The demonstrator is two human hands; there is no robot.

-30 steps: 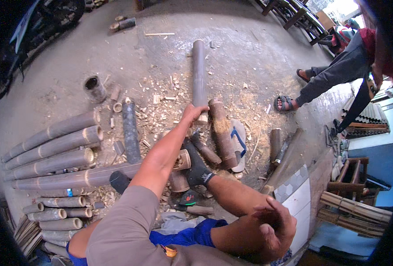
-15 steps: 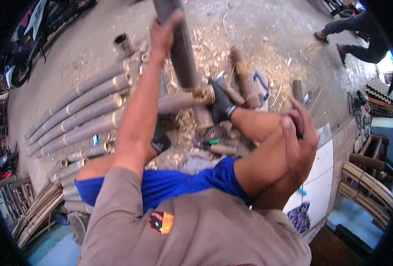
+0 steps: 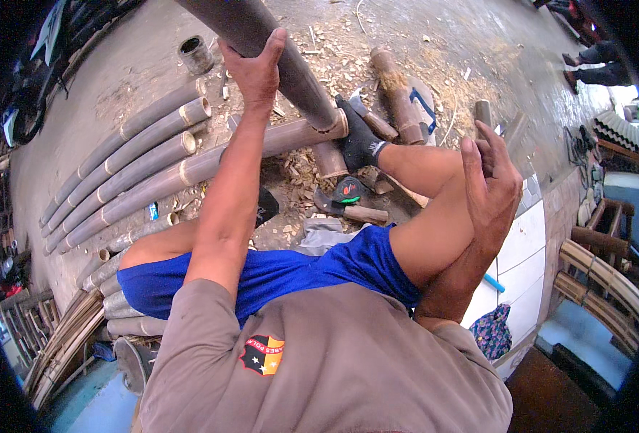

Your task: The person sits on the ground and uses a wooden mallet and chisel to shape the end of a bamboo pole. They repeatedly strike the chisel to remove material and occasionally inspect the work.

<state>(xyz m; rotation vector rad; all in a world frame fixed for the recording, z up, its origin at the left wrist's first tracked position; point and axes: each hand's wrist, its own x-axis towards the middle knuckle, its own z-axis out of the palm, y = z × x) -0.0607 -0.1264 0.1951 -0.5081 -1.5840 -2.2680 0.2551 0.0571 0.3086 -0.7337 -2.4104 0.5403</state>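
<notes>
Soft, even daylight fills the scene; the concrete floor (image 3: 153, 65) is pale and washed out toward the top, and brightest at the upper right. Shadows are weak and short, darkest under the raised knee (image 3: 435, 238) and beneath the bamboo pole (image 3: 290, 68). No hard glare shows. The fisheye lens bends the stacked bamboo poles (image 3: 124, 173) into curves and leaves a black rim around the frame. The centre is sharp, while the edges smear and lose detail.

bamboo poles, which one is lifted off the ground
The dark thick bamboo pole gripped by the left hand; it slants up over the pale poles, which lie flat side by side on the ground.
</notes>
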